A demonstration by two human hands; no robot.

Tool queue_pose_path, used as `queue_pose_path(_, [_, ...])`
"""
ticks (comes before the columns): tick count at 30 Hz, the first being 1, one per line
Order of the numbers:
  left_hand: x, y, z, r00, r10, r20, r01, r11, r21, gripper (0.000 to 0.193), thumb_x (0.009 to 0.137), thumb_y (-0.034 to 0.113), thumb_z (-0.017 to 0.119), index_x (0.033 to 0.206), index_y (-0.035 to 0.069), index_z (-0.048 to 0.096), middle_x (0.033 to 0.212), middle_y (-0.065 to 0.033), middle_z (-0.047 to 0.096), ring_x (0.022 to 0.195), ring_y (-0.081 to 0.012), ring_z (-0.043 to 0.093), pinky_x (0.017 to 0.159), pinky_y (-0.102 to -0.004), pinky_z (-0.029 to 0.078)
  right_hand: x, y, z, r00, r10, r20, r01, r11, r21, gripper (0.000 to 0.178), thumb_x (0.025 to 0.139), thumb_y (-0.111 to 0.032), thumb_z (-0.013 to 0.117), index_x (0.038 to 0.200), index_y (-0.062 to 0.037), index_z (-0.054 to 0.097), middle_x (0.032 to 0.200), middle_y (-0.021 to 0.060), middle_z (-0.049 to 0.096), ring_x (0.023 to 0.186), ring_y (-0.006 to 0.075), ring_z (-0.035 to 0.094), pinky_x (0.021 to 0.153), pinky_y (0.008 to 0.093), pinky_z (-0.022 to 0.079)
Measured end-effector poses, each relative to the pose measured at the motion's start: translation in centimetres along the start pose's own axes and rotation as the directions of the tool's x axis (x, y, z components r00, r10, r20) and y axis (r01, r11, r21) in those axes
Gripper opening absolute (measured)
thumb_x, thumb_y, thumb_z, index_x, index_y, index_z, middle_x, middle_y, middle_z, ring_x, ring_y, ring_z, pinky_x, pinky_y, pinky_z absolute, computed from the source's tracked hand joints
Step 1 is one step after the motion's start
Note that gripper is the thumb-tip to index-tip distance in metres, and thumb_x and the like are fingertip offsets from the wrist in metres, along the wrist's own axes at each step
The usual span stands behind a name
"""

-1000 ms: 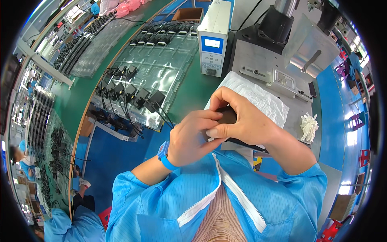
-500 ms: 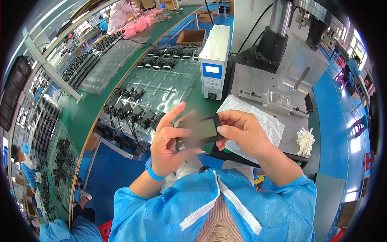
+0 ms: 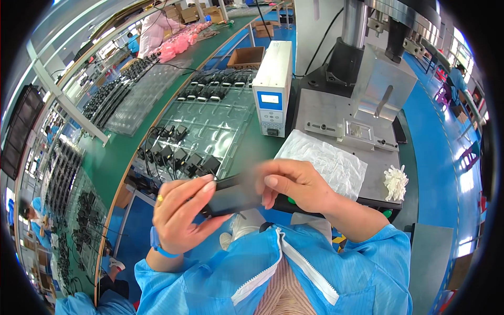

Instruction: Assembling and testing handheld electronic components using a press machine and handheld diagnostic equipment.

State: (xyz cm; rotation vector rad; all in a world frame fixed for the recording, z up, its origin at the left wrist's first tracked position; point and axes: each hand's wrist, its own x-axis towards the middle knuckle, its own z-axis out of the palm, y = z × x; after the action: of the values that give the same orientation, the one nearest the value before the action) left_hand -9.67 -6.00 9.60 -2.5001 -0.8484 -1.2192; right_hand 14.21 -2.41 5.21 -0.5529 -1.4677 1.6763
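Note:
My left hand (image 3: 181,212) grips a black rectangular plastic case (image 3: 231,199) by its left end, with fingers along the top and the thumb below. The case is held in front of my body, above the floor, and its right end is smeared by motion. My right hand (image 3: 299,184) is at that right end, its fingers bent and the fingertips blurred. Whether it touches the case cannot be made out. Black power adapters (image 3: 184,161) with cables sit in a clear plastic tray (image 3: 210,126) on the green bench, beyond my left hand.
A white box-shaped control unit (image 3: 271,86) with a small screen stands behind my hands. To its right is a press machine with a metal fixture (image 3: 358,131). A white plastic sheet (image 3: 320,163) and crumpled white gloves (image 3: 395,182) lie on the machine base.
My left hand and the case have moved left and slightly down. The case has turned, and my right hand, which was holding its right end, has shifted left with blurred fingertips.

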Motion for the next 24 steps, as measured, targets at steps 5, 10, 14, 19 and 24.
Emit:
queue_pose_path(5, [0.4, 0.2, -0.7, 0.96, 0.196, -0.2, -0.199, 0.98, 0.008, 0.06, 0.053, 0.02, 0.086, 0.104, 0.004, 0.059, 0.101, -0.0111, 0.063, 0.078, -0.026, 0.058, 0.061, -0.0316, 0.047, 0.1, -0.6, 0.5, 0.994, -0.093, -0.056, 0.043, 0.814, -0.579, 0.035, 0.087, -0.011, 0.059, 0.121, -0.003, 0.053, 0.081, 0.007, 0.061, 0.07, 0.0165, 0.061, 0.065, 0.0303, 0.049])
queue_pose_path(10, [1.8, 0.4, 0.9, 0.95, 0.234, -0.205, -0.26, 0.959, -0.113, 0.065, 0.054, 0.024, 0.087, 0.11, 0.005, 0.058, 0.103, -0.0134, 0.063, 0.079, -0.0257, 0.058, 0.063, -0.031, 0.047, 0.7, 0.7, -1.6, 0.94, -0.337, -0.051, 0.156, 0.559, -0.815, 0.025, 0.087, -0.005, 0.054, 0.111, -0.0002, 0.059, 0.089, 0.0107, 0.065, 0.076, 0.0184, 0.065, 0.065, 0.0303, 0.051])
queue_pose_path(14, [2.2, -1.5, 3.4, 0.983, 0.08, -0.164, -0.138, 0.916, -0.377, 0.061, 0.056, 0.015, 0.086, 0.108, 0.0, 0.061, 0.103, -0.0182, 0.064, 0.083, -0.027, 0.06, 0.069, -0.0329, 0.047, -0.1, 1.0, -4.3, 0.907, -0.379, -0.181, 0.114, 0.636, -0.763, 0.024, 0.087, 0.0, 0.05, 0.109, 0.0015, 0.059, 0.086, 0.0101, 0.065, 0.074, 0.0162, 0.064, 0.064, 0.0277, 0.051])
queue_pose_path(19, [1.5, -2.9, 6.6, 0.994, -0.022, -0.109, -0.043, 0.829, -0.557, 0.06, 0.057, 0.007, 0.084, 0.111, -0.002, 0.06, 0.107, -0.0184, 0.063, 0.089, -0.0263, 0.06, 0.077, -0.0337, 0.045, -2.2, 0.0, -6.0, 0.811, -0.414, -0.413, -0.007, 0.7, -0.715, 0.023, 0.086, 0.002, 0.05, 0.107, 0.0025, 0.059, 0.084, 0.012, 0.063, 0.074, 0.0191, 0.064, 0.066, 0.0273, 0.049])
queue_pose_path(24, [0.8, -3.1, 9.6, 0.985, -0.17, -0.001, 0.088, 0.516, -0.852, 0.058, 0.06, -0.002, 0.078, 0.114, -0.004, 0.058, 0.117, -0.0195, 0.058, 0.106, -0.028, 0.055, 0.089, -0.0367, 0.042, -4.3, -0.5, -6.8, 0.782, -0.417, -0.463, -0.02, 0.725, -0.688, 0.023, 0.09, -0.001, 0.049, 0.11, 0.0047, 0.058, 0.084, 0.0107, 0.065, 0.07, 0.014, 0.061, 0.066, 0.0265, 0.051])
